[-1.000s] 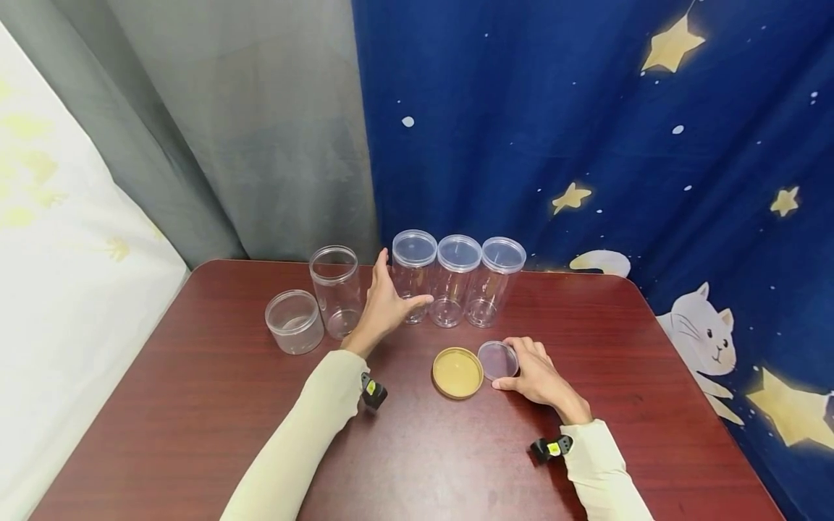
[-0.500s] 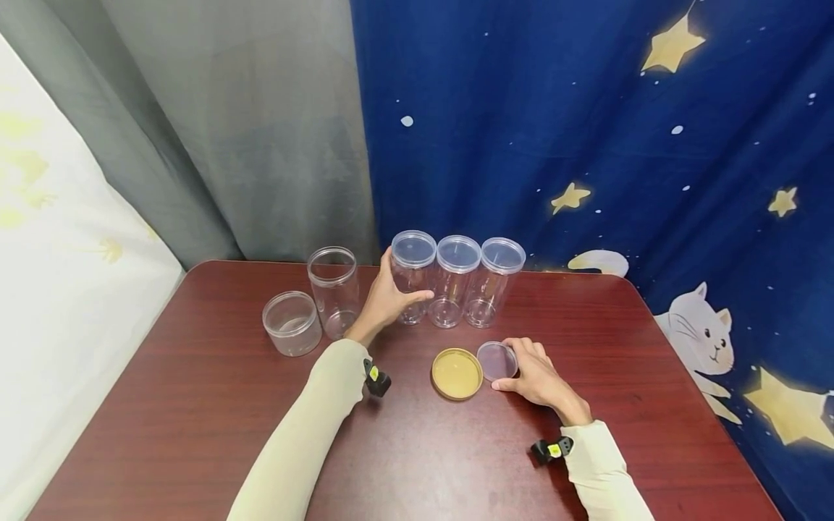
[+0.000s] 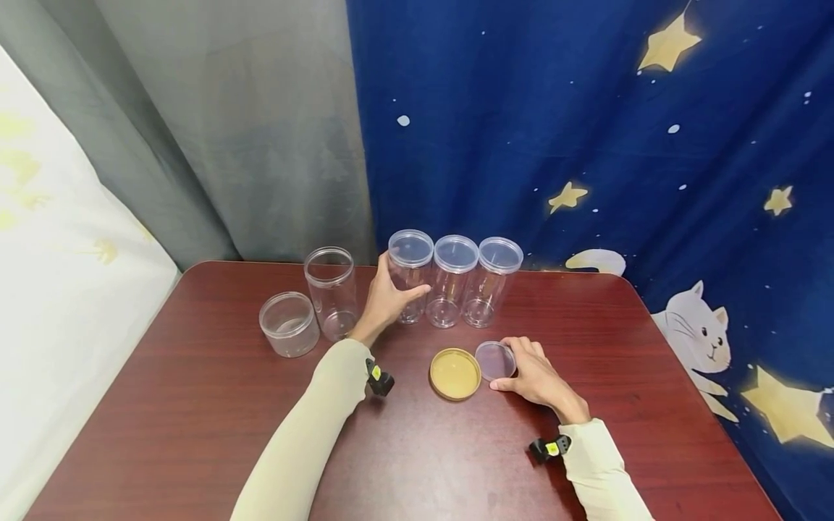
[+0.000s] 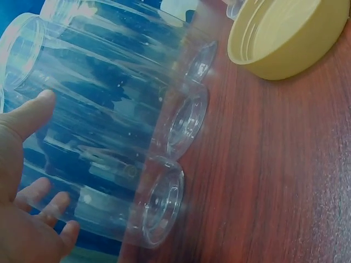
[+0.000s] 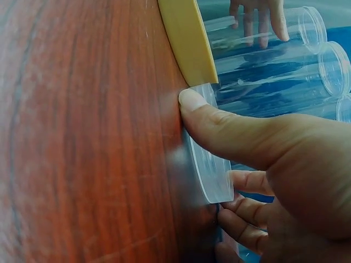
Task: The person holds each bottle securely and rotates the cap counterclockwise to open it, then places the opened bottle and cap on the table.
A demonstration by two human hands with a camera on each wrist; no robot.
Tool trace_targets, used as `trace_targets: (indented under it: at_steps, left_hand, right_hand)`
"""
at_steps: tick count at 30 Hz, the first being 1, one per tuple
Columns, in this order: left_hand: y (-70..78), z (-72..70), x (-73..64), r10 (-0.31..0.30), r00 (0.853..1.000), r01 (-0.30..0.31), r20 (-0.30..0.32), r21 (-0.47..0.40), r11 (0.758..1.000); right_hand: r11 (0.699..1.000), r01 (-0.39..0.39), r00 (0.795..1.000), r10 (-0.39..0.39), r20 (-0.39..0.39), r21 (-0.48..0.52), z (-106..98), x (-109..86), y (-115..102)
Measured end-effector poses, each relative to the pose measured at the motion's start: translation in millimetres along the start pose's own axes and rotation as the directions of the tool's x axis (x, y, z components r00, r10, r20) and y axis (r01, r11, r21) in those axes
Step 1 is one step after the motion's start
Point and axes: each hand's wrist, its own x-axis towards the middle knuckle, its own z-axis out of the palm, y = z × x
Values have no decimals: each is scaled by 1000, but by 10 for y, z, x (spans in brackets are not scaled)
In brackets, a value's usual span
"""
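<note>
My left hand (image 3: 387, 297) is around the leftmost of three tall clear plastic jars with lids, its thumb across the front and its fingers at the left side. In the left wrist view that jar (image 4: 159, 203) stands upright, with fingertips showing at its wall. My right hand (image 3: 536, 371) holds a small clear plastic lid (image 3: 494, 361) by its edge, low at the tabletop. The right wrist view has the thumb on one side of this lid (image 5: 211, 170) and the fingers on the other. Beside it lies a gold lid (image 3: 455, 375), inner side up.
The other two lidded jars, the middle jar (image 3: 449, 289) and the right jar (image 3: 490, 289), stand close beside the held one. A tall jar without a lid (image 3: 332, 297) and a short wide jar (image 3: 289, 329) stand left on the red-brown table (image 3: 195, 405). Curtains (image 3: 456, 145) hang behind.
My left hand has moved in to the leftmost lidded jar, its fingers now closer against the side. The right hand stays at the clear lid. The whole view shifts slightly left.
</note>
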Motion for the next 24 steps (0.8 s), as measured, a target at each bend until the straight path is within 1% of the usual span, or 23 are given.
trace_targets:
  at_steps: [4,10,14,17,24]
  left_hand:
    - [24,-55,-30,3,1000,-3,-26,7,1000]
    - [138,-170,-77,14,995,-10,-100,40,999]
    - [202,-207,-118,-1,992,9,-125,62,998]
    - [222,-217,-159,-5,992,12,-124,60,998]
    - [249,-229,-285,-3,996,7,-87,51,999]
  right_hand:
    - [1000,-5,1000,5,9,-7,14,10,-12]
    - [1000,2,1000,-2,10,-12,22,36,-16]
    - [1000,5,1000,-5,4,-13,16,38,-13]
    - [1000,7,1000,-6,4,-14,8,30,-11]
    - [1000,-2,1000,2,17,-12,-14,9,-7]
